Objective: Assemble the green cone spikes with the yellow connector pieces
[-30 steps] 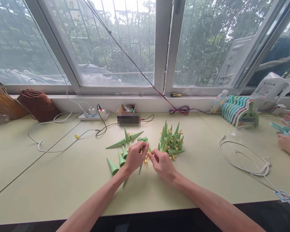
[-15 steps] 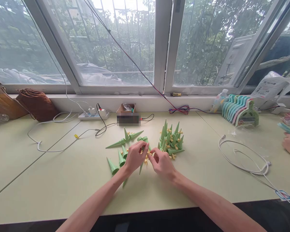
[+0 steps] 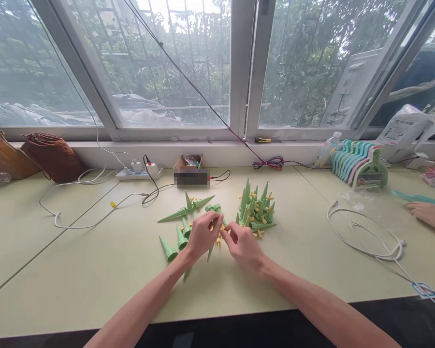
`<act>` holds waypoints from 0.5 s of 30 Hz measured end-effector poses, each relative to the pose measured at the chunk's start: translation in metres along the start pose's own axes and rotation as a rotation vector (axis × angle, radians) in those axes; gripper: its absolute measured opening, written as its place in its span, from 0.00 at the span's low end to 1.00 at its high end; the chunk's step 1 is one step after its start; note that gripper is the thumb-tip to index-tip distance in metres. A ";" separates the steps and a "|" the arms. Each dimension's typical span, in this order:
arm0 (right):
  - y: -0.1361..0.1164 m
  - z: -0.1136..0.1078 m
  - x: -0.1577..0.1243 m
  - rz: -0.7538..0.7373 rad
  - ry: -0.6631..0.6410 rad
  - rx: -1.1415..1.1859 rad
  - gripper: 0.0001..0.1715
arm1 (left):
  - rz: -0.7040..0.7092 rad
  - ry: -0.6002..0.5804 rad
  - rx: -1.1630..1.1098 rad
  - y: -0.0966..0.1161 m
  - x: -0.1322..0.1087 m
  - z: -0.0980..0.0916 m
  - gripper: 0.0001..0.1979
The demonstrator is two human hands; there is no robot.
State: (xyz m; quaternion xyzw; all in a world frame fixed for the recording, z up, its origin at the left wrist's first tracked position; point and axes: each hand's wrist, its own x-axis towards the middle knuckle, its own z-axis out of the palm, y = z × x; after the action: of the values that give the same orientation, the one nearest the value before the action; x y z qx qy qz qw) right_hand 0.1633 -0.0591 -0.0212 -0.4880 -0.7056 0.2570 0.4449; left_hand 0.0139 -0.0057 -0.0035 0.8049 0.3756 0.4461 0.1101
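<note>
Above the middle of the table, my left hand (image 3: 204, 234) and my right hand (image 3: 243, 243) meet with fingertips pinched. A green plant-watering spike (image 3: 210, 253) points downward from under my left fingers, which seem closed on it and partly hide it. My right thumb and index finger pinch a small yellow valve (image 3: 223, 229), mostly covered by the fingertips. Loose green spikes (image 3: 181, 238) lie to the left of my left hand. Beyond my right hand stands a cluster of green spikes with yellow valves (image 3: 258, 208). More small yellow valves (image 3: 218, 242) lie beneath my hands.
A small cardboard box (image 3: 188, 162) and a power strip (image 3: 139, 173) stand at the back. A coiled white cable (image 3: 366, 234) and children's hangers (image 3: 360, 164) are on the right. Another person's hand (image 3: 428, 213) rests by a teal hanger-like piece (image 3: 420, 198) at far right.
My hands keep nearly the same place and grip; the spike tip under my left hand shifts slightly left. At far right, the other person's hand and teal piece have moved left onto the table.
</note>
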 end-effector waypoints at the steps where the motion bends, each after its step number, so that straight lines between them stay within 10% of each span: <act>1: 0.000 0.000 0.000 0.003 0.001 0.000 0.10 | 0.001 0.000 0.001 0.000 0.000 0.000 0.12; 15: 0.001 0.000 0.001 0.012 -0.004 0.013 0.12 | 0.001 -0.007 0.008 0.001 0.000 0.000 0.13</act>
State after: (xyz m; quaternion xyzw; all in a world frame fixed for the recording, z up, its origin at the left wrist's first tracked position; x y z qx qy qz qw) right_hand 0.1636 -0.0582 -0.0216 -0.4891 -0.7017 0.2652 0.4451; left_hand 0.0143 -0.0062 -0.0029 0.8071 0.3765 0.4419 0.1077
